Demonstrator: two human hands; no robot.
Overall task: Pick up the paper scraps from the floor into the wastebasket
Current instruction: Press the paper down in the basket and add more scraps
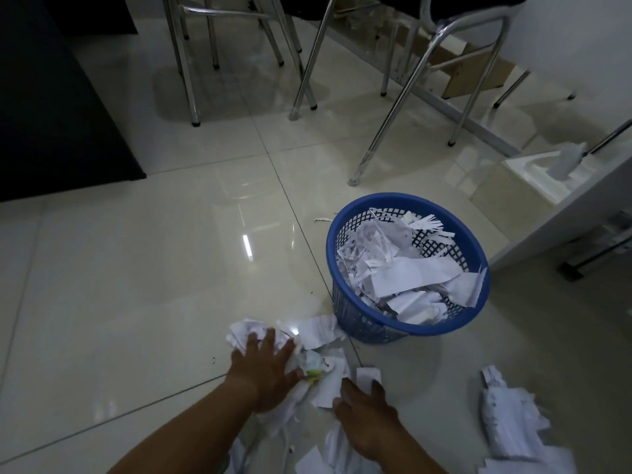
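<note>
A blue mesh wastebasket [362,323] stands on the tiled floor, holding several white paper scraps. A heap of crumpled white scraps [318,336] lies on the floor just left of and below it. My left hand [263,374] lies flat on the heap with its fingers spread, pressing the paper down. My right hand [366,412] rests on scraps beside it, its fingers bent over the paper's edge; its grip is hidden. More scraps [509,419] lie at the lower right, and one small strip [323,219] lies behind the basket.
Chrome chair legs [386,121] and table legs stand behind the basket. A dark cabinet [58,107] fills the left side. A white shelf edge with a tissue box [547,172] juts in at the right. Cardboard boxes [475,73] lie under the table.
</note>
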